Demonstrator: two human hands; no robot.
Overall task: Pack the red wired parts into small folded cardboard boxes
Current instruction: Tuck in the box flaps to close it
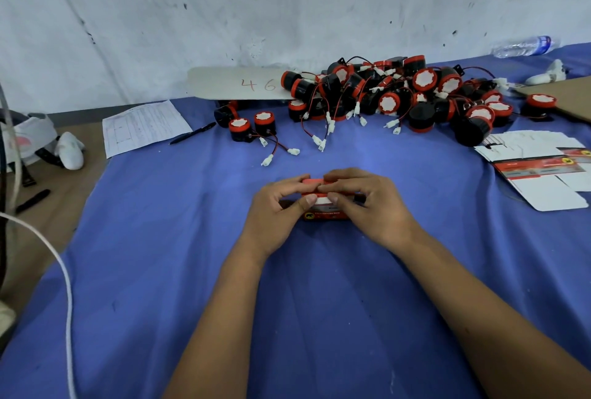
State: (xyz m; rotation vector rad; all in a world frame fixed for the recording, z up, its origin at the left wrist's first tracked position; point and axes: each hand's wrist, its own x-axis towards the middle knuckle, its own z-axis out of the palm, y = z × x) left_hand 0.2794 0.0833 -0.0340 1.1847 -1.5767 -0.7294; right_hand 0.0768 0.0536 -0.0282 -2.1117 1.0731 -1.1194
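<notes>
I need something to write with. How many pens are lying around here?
2. One black pen lies on the blue cloth, its end touching the printed sheet. A second dark pen lies on the brown surface at far left. Others may be hidden.

A small cardboard box (323,203) sits on the counter (192,270) near its middle, between the left hand (278,210) and the right hand (371,203), which hold it from either side. Behind it, against the wall, lies a heap of wired parts (399,94), with two loose wired parts (252,125) just left of the heap. A numbered card (236,83) leans behind these. Left of them lie a printed form (144,126) and a pen (192,133). Flat unfolded boxes (543,168) lie to the right; a water bottle (524,46) lies far back right.
</notes>
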